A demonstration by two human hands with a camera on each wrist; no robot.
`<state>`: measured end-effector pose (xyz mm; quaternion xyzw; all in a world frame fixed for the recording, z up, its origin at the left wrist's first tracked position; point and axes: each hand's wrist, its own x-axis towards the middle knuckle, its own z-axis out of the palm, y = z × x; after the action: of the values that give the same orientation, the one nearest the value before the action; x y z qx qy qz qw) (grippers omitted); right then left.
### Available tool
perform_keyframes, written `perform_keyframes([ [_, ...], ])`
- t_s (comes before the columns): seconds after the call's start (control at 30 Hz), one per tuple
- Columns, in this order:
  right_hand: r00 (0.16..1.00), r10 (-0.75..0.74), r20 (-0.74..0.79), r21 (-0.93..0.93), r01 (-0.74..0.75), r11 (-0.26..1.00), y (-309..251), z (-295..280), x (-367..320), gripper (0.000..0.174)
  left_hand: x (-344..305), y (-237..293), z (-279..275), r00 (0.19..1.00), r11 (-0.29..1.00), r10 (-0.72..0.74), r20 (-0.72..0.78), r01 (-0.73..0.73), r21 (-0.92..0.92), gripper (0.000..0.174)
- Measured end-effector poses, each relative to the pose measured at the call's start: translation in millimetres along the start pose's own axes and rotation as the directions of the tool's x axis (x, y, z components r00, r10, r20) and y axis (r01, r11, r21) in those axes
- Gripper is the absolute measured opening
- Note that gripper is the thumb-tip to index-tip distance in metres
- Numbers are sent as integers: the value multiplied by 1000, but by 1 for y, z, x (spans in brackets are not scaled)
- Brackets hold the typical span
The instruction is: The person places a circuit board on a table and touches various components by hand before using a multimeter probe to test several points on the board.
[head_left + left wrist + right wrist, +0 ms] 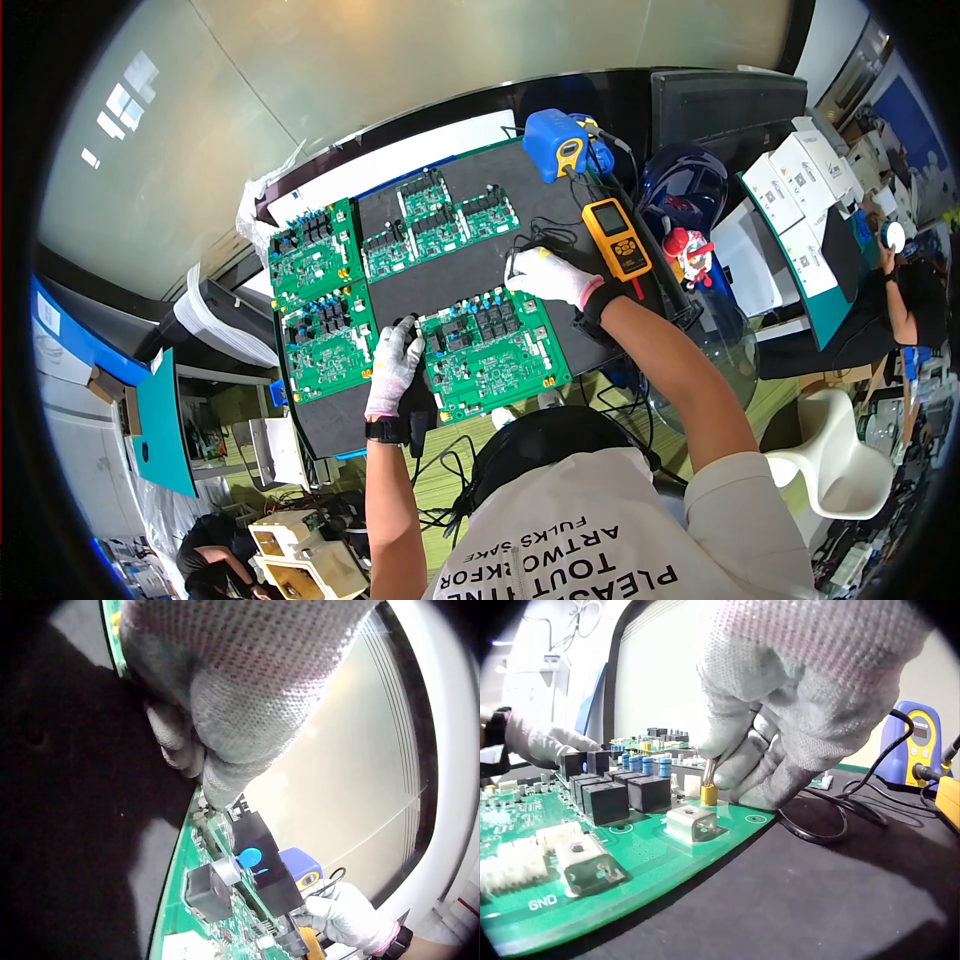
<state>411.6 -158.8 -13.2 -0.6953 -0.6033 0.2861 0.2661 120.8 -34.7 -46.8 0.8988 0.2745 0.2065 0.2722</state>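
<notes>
A green circuit board (492, 362) lies on the dark mat before the person. At its upper left corner is the gloved left hand (396, 362), its thumb and fingers gripping the edge beside black components (261, 847) in the left wrist view. Over the upper right corner, the gloved right hand (548, 276) bends down. The right wrist view shows the right hand (795, 712) pinching thin metal pieces that meet a small yellow part (709, 795), near a metal bracket (692, 823). The fingers hide the upper ends of these pieces.
More circuit boards (325, 340) lie to the left, with smaller boards (437, 228) behind. A yellow meter (617, 238), a blue device (555, 145) and a black cable (548, 232) are at the right. Another person's arm (903, 312) shows at far right.
</notes>
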Motion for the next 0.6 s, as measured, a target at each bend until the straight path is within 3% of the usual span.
perform_keyframes([
  [0.27, 1000, 14, 25, -46, -13, 999, 7, 2, 7, 22, 1, -4, 1, 1000, 1000, 2, -18, -2, 1, 36],
  [0.33, 997, 51, -55, 293, -33, 956, 14, 4, 3, 19, 0, -7, 4, 995, 998, 67, -78, -68, -11, 35],
  [0.37, 998, 18, -60, 260, -2, 966, 16, -1, 2, 16, 1, -5, 3, 992, 993, 64, -111, -74, -91, 35],
  [0.4, 990, -16, -137, 317, 59, 947, 18, -1, -2, 16, -3, -2, 1, 995, 984, -39, -91, 22, -179, 33],
  [0.47, 989, 108, -103, 551, -34, 833, 16, 2, -9, 16, -7, 5, 0, 986, 989, 63, -152, -83, -126, 33],
  [0.53, 988, 133, -73, 588, -66, 806, 15, 0, -15, 17, -14, 26, 0, 991, 998, 66, -117, -66, -1, 46],
  [0.6, 977, 196, -78, 749, -72, 659, 17, 0, -19, 16, -18, 37, 5, 991, 998, 56, -125, -52, 29, 55],
])
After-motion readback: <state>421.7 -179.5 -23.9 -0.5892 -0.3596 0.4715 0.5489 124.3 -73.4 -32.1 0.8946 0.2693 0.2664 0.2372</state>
